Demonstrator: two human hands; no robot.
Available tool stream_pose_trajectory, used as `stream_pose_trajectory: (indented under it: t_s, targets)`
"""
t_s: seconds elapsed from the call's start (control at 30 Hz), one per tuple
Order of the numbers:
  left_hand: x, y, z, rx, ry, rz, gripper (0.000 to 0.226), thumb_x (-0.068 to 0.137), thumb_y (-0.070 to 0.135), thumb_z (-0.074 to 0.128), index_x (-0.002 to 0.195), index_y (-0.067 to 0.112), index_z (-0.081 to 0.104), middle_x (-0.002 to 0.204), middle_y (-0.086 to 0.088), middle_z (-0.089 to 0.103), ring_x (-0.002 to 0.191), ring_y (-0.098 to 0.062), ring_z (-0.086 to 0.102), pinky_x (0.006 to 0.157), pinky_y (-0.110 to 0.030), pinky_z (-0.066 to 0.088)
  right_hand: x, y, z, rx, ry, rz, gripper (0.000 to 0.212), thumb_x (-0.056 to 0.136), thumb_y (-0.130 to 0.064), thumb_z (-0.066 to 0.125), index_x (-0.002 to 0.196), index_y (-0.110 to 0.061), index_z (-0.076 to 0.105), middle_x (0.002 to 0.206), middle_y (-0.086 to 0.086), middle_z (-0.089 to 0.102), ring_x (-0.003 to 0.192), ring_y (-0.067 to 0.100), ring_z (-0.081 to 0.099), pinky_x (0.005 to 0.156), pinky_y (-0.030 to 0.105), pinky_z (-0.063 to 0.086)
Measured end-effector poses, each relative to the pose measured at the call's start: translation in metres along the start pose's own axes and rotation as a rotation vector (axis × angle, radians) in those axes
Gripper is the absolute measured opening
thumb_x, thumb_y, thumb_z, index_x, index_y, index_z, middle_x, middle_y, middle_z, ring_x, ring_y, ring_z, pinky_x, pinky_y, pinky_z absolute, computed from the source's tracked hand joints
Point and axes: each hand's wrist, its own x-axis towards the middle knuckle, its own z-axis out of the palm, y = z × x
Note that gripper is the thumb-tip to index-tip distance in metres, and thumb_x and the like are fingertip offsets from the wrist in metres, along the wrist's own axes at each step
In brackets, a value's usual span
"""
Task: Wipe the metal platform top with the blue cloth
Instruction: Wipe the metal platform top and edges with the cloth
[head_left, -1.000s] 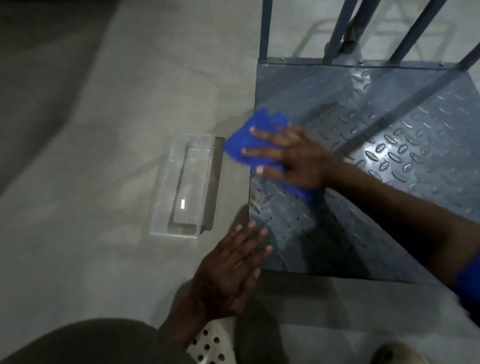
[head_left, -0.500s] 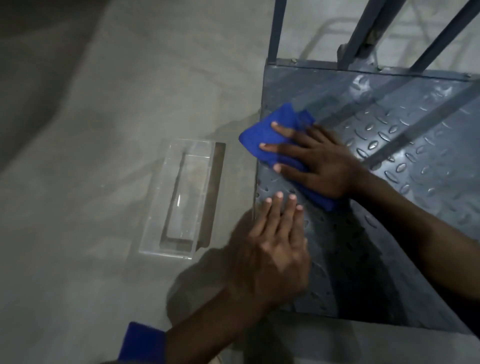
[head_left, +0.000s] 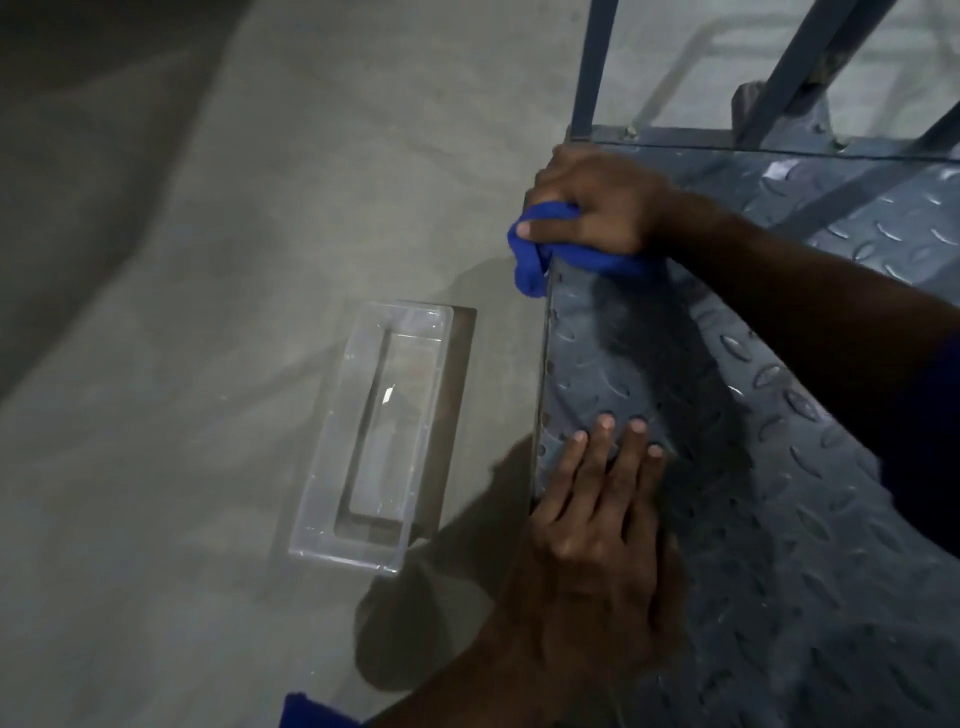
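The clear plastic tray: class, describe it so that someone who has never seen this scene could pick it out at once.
Find the grey metal platform with its raised tread pattern, filling the right of the view. On the concrete floor just left of its edge lies the clear plastic tray, long and rectangular. It alone is see-through, unlike the blue cloth.

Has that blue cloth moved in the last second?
Yes. The blue cloth, gripped by the right hand, slid along the platform edge toward the far corner post.
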Motion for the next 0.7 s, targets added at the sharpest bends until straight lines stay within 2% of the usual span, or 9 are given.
stream_pose_trajectory:
  t_s: [0.13,0.33,0.5,0.63,0.7]
  targets:
    - [0.0,-0.003,0.002,-0.072,0.049,-0.001,0.058,0.103,0.025,0.06,0.155,0.0,0.053,0.166,-0.017,0.045,0.16,-0.034,0.035,0.127,-0.054,0.034,0.018,0.004,-0.011,-0.061,-0.01,0.13,0.047,0.098,-0.075,0.04,0.107,-0.038,0.067,0.096,0.001,0.054,0.096,0.025,0.056,0.094,0.048,0.048]
    - [0.003,-0.006,-0.005,-0.039,0.05,0.009,0.053,0.104,0.027,0.061,0.15,0.001,0.06,0.162,-0.016,0.051,0.157,-0.031,0.041,0.127,-0.049,0.036,-0.007,-0.027,0.008,-0.074,0.074,0.08,0.041,0.108,-0.055,0.047,0.116,-0.021,0.069,0.102,0.004,0.067,0.109,0.029,0.055,0.102,0.042,0.035]
    - [0.004,-0.006,-0.005,-0.044,0.045,-0.024,0.058,0.099,0.03,0.064,0.15,0.003,0.06,0.163,-0.014,0.051,0.158,-0.028,0.04,0.128,-0.047,0.034,-0.068,-0.075,0.039,-0.08,0.114,-0.076,0.051,0.105,-0.061,0.044,0.119,-0.021,0.072,0.109,0.0,0.069,0.109,0.025,0.056,0.106,0.043,0.039]
    - [0.003,-0.008,-0.005,-0.061,0.022,-0.004,0.058,0.1,0.03,0.062,0.151,0.002,0.059,0.163,-0.016,0.051,0.158,-0.03,0.039,0.128,-0.048,0.034,-0.052,-0.064,0.026,-0.015,0.053,-0.012,0.053,0.102,-0.065,0.044,0.12,-0.025,0.073,0.111,-0.002,0.071,0.106,0.019,0.053,0.104,0.04,0.039]
    - [0.004,-0.011,-0.003,-0.065,0.015,-0.004,0.056,0.104,0.032,0.06,0.151,0.002,0.058,0.163,-0.015,0.05,0.158,-0.03,0.039,0.129,-0.048,0.034,-0.036,-0.05,0.018,-0.018,0.081,0.015,0.054,0.102,-0.064,0.046,0.12,-0.022,0.074,0.111,0.001,0.071,0.107,0.018,0.052,0.103,0.037,0.037]
